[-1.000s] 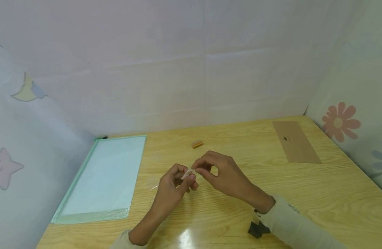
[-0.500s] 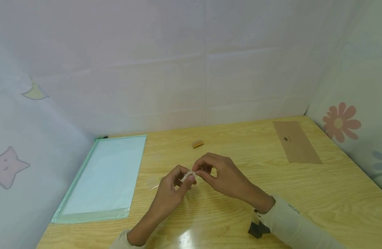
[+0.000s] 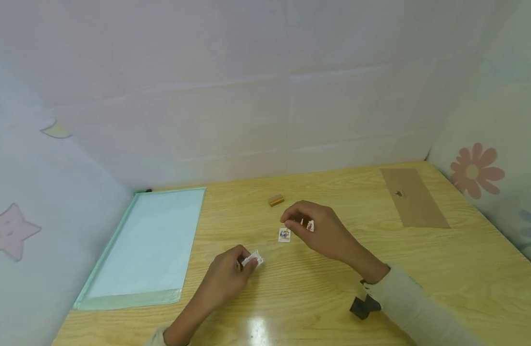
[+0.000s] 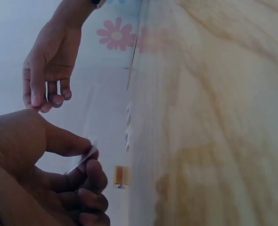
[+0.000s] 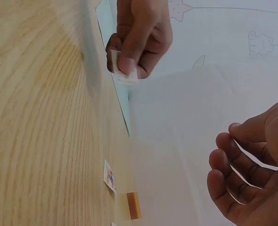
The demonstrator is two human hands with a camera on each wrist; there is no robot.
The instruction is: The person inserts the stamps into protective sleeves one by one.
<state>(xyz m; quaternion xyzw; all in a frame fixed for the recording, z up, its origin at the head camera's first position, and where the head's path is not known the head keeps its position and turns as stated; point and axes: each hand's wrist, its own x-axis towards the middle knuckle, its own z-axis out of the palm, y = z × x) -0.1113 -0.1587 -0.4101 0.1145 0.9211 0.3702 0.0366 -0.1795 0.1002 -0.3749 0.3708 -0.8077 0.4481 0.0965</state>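
Observation:
My left hand (image 3: 224, 274) pinches a small white packet (image 3: 253, 259) between thumb and fingers, low over the table. The right wrist view also shows this packet (image 5: 124, 70), thin and slightly see-through. My right hand (image 3: 319, 230) hovers over the table to the right, its fingers loosely bent and nothing visible between them. Beneath its fingertips lies a stamp-like picture piece (image 3: 284, 235) with a white border. A second such piece (image 3: 310, 226) shows through the gap under my right hand, partly hidden by it.
A small orange-brown block (image 3: 276, 200) lies toward the back. At left is a green-edged pouch (image 3: 148, 240) with a pale sheet; at right lies a brown envelope-like sheet (image 3: 414, 197). A black object (image 3: 364, 306) sits by the right sleeve. Printed cloth hangs around the table.
My hands, together at the packet before, are now apart. The right has moved right and away; the left has drawn back toward me with the packet. Two picture pieces now show on the table.

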